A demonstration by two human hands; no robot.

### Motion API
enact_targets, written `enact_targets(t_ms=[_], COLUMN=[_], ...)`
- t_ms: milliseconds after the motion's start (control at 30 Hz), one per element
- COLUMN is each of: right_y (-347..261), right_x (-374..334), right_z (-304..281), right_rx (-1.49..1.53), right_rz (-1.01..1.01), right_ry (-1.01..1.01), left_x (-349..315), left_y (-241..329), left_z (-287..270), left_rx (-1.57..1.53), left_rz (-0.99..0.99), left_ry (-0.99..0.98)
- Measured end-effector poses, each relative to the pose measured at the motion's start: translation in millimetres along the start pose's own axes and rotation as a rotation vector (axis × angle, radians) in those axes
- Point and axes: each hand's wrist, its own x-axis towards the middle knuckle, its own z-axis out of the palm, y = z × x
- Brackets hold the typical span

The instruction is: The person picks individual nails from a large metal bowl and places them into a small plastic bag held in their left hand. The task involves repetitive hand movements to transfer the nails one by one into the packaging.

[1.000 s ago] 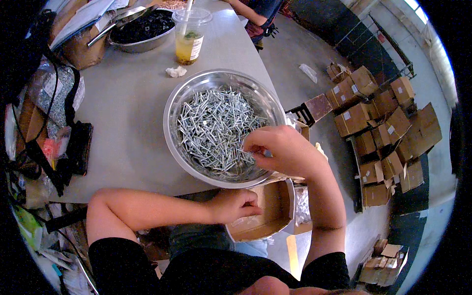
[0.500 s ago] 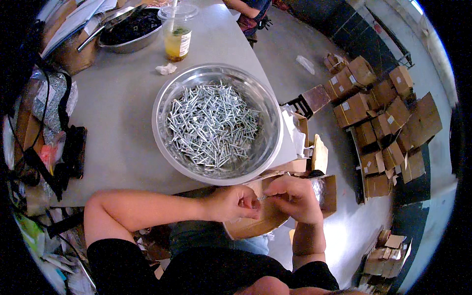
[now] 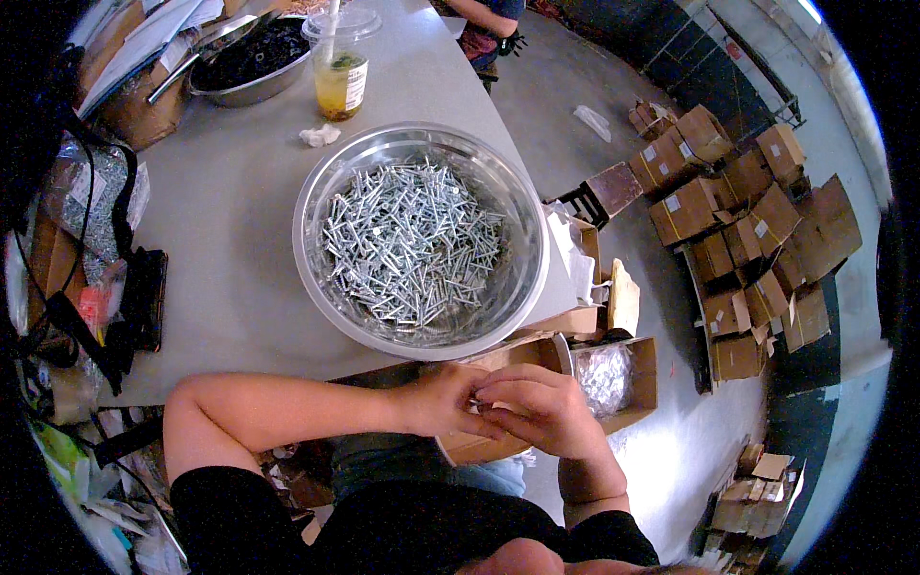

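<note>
Just in front of the table's near edge, my two hands meet. My left hand is curled closed, palm turned toward the right one. Fingers of my right hand pinch at the left hand's fingertips. Between them a bit of silvery metal glints, looking like screws, mostly covered by the fingers. Right beyond the hands, a large round metal bowl holds a heap of silvery screws. Below my hands is an open cardboard box, its inside largely hidden by them.
On the grey table are a lidded drink cup, crumpled tissue and a basin of dark pieces. At right, another box contains clear plastic bags; stacked cartons stand on the floor. A person's arm shows far off.
My right hand has moved left and slightly down to meet my left hand, uncovering the box with plastic bags. Before, it pinched a small metal piece just apart from the left hand.
</note>
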Motion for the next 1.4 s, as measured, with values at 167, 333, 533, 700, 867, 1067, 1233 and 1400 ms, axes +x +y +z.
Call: enact_targets(t_ms=[167, 333, 533, 700, 867, 1067, 1233, 1400], right_y=[2.8, 3.4, 16.8, 14.3, 18.1, 18.3, 21.4, 21.7], right_x=[-0.4, -0.1, -12.3, -11.7, -9.8, -13.0, -19.4, -22.9], right_z=[-2.6, 2.0, -3.6, 2.6, 5.2, 13.6, 14.1, 10.9], right_rx=[-0.154, -0.245, -0.227, -0.18, -0.21, -0.187, -0.203, -0.079], right_rz=[-0.117, -0.213, 0.004, 0.159, 0.113, 0.077, 0.088, 0.108], right_ry=[-0.035, 0.061, 0.182, 0.238, 0.196, 0.249, 0.24, 0.142], left_x=[-0.1, -2.7, 1.7, 0.3, -3.3, -4.3, -1.7, -1.8], left_y=[9.1, 0.3, 8.4, 9.4, 19.3, 19.9, 28.5, 28.5], left_z=[-6.4, -3.8, -5.7, -4.5, -6.3, -6.5, -10.7, -10.0], left_rx=[-0.088, -0.13, 0.009, 0.136, 0.13, 0.137, 0.254, 0.337], left_rz=[-0.095, -0.079, -0.009, 0.051, -0.005, -0.008, 0.045, 0.179], left_ry=[-0.115, -0.054, 0.107, 0.222, 0.22, 0.213, 0.155, 0.12])
